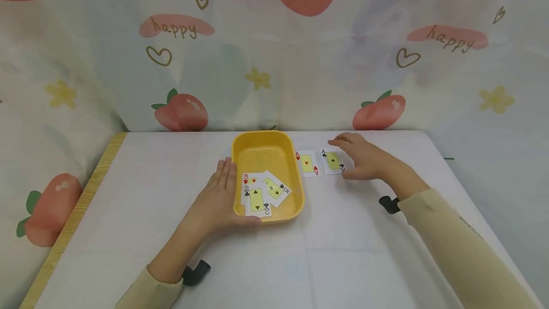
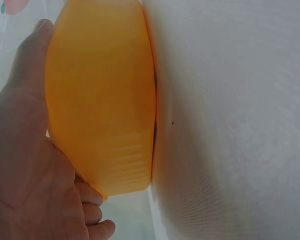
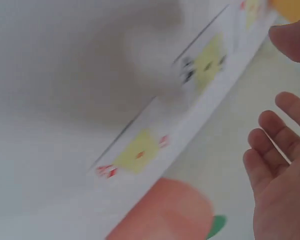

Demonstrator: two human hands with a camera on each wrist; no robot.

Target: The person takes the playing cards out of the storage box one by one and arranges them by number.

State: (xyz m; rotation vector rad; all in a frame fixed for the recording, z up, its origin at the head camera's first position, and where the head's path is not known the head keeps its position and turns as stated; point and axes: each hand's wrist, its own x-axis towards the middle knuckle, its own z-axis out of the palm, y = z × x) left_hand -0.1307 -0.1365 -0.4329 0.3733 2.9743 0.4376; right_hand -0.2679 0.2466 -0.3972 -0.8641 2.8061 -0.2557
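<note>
My left hand (image 1: 214, 206) lies along the left side of a yellow tray (image 1: 266, 156), fingers straight on its rim and thumb across the near corner. Inside the tray, playing cards overlap: a two of clubs (image 1: 256, 199) on top, a three of hearts (image 1: 253, 180) and a black-suit card (image 1: 276, 190). My right hand (image 1: 364, 159) hovers with spread fingers just right of the ace of clubs (image 1: 333, 160) and holds nothing. Between that card and the tray lies the ace of hearts (image 1: 306, 163). The right wrist view also shows a red-marked card (image 3: 138, 154), hidden behind my hand in the head view.
A white cloth (image 1: 343, 261) covers the table, with a bare wooden edge (image 1: 73, 213) at the left. Patterned curtains (image 1: 300, 75) stand behind the table and at both sides. Black straps (image 1: 196, 272) show at both wrists.
</note>
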